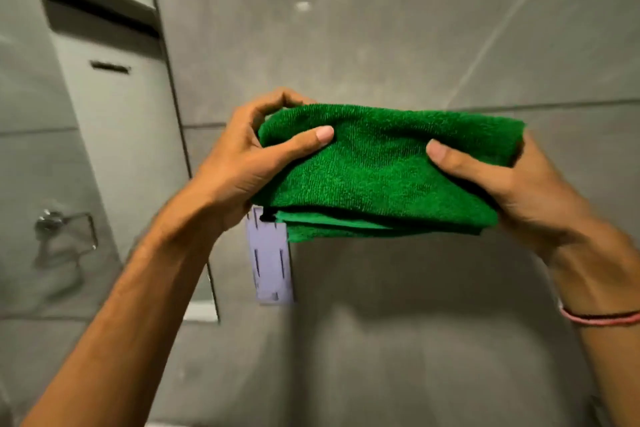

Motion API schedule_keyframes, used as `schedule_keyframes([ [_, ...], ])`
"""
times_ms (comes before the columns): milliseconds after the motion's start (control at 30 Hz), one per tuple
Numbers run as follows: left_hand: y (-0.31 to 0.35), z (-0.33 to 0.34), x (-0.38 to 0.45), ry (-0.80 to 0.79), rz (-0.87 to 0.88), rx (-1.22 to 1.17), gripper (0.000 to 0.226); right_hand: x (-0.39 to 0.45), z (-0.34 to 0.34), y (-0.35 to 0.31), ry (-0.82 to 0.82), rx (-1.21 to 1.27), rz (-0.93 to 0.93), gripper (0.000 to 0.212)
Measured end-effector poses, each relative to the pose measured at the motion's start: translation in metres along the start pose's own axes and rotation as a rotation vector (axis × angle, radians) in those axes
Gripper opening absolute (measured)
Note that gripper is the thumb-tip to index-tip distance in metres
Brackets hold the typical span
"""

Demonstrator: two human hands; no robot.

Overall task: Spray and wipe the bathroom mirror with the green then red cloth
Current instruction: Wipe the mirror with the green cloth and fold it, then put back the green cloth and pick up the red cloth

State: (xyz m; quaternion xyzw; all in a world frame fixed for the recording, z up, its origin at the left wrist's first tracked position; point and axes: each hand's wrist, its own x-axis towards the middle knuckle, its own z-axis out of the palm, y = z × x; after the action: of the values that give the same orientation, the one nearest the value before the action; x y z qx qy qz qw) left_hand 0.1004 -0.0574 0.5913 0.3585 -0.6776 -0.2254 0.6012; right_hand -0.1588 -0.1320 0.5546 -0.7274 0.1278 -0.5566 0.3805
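Note:
A folded green cloth (381, 170) is held up in front of me at the middle of the view. My left hand (242, 163) grips its left end, thumb on top. My right hand (519, 184) grips its right end, thumb pressed on the upper face. A pale purple tag (272, 260) hangs from the cloth's lower left corner. Neither the red cloth nor a spray bottle is in view. Behind the cloth is a grey surface (381, 28) with faint streaks; whether it is the mirror or a tiled wall I cannot tell.
At the left stands a grey panel with a recessed niche (93, 7) and a narrow slot (110, 68). A chrome holder (65, 229) is fixed low on the left wall. A vertical edge (180, 135) separates that side from the grey surface ahead.

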Motion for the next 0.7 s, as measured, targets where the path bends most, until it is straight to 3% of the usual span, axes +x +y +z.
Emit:
schedule_keyframes([
  [133, -0.075, 0.034, -0.055, 0.027, -0.278, -0.114, 0.034, -0.076, -0.007, 0.046, -0.019, -0.066, 0.276, 0.022],
  [233, -0.148, 0.064, -0.113, 0.029, -0.581, -0.208, 0.046, -0.145, -0.015, 0.094, -0.015, -0.139, 0.549, 0.026],
  [367, -0.234, 0.106, -0.216, -0.089, -0.993, -0.198, 0.051, -0.244, -0.025, 0.165, -0.102, -0.205, 0.985, 0.012],
  [467, -0.284, 0.138, -0.286, -0.186, -1.233, -0.164, 0.051, -0.311, -0.03, 0.218, -0.128, -0.07, 1.314, 0.028],
  [600, -0.341, 0.17, -0.346, -0.286, -1.291, -0.078, 0.048, -0.384, -0.023, 0.277, -0.014, 0.005, 1.783, 0.038],
  [700, -0.383, 0.19, -0.379, -0.381, -1.239, 0.091, 0.047, -0.423, -0.017, 0.313, 0.056, -0.01, 1.89, 0.036],
])
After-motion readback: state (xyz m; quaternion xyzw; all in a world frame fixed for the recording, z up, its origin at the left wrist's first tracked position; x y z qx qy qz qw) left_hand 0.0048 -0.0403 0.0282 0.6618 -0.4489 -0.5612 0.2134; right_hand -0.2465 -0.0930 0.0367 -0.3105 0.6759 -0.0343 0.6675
